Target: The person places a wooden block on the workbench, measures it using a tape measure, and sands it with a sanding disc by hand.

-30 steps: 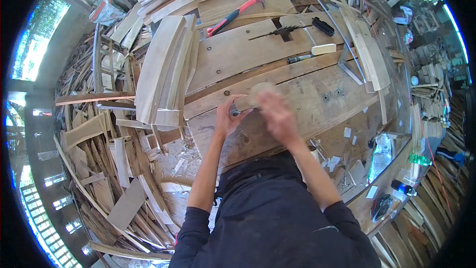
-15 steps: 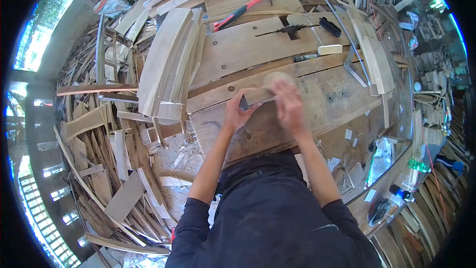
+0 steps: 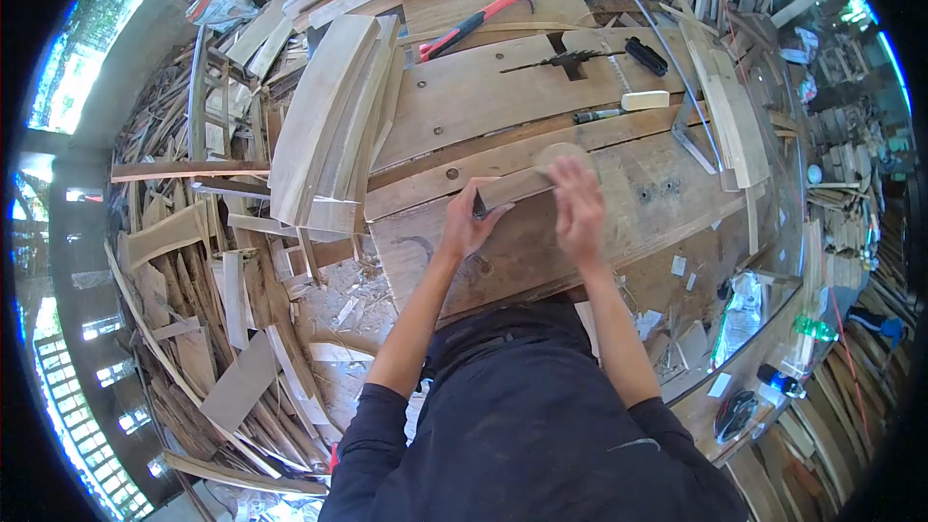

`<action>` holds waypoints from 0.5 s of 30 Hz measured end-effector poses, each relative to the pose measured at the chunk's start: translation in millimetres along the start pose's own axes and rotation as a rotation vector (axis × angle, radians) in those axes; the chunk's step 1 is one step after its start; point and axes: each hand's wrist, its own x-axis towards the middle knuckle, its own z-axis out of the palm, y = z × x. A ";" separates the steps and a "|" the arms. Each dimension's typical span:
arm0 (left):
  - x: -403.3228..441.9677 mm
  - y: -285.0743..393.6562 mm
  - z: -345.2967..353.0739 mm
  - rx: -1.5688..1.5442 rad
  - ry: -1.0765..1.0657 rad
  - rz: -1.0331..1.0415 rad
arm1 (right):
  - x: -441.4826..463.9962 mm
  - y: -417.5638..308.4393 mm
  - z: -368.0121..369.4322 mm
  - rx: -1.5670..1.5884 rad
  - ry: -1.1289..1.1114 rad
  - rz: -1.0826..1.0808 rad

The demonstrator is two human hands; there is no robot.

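My left hand point(image 3: 466, 227) grips the left end of a short wooden piece point(image 3: 517, 188), thumb on the near side; a dark end face shows beside the fingers. The piece is held on edge over the wooden bench point(image 3: 541, 249). My right hand point(image 3: 579, 213) is closed at the piece's right end, its fingers on a thin, round tan disc point(image 3: 557, 153) that looks like a sanding disc. The fingers hide part of the disc and the end of the wood.
Beyond my hands lie a claw hammer point(image 3: 478, 23), a long drill bit point(image 3: 561, 60), a black brush-like object point(image 3: 646, 56), a marker point(image 3: 597, 116) and a pale block point(image 3: 645, 101). Curved boards point(image 3: 319, 116) are stacked at the left. A metal square point(image 3: 694, 147) lies at the right.
My right hand and the round disc have moved right along the wooden piece. My left hand has shifted only slightly, still gripping the wood.
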 end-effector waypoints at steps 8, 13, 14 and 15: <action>-14.8 -59.0 25.2 -0.454 -0.011 -0.138 | -6.7 -66.0 38.4 0.132 -0.137 -0.157; -0.7 3.9 -1.6 -0.013 -0.011 0.010 | 1.7 -1.9 4.6 0.014 -0.020 -0.045; -1.2 4.4 -2.0 -0.014 -0.008 0.010 | 6.6 5.3 -3.8 -0.014 0.039 0.014; -2.6 5.2 -2.7 -0.028 -0.022 -0.014 | 7.3 7.2 -7.7 -0.042 0.099 0.078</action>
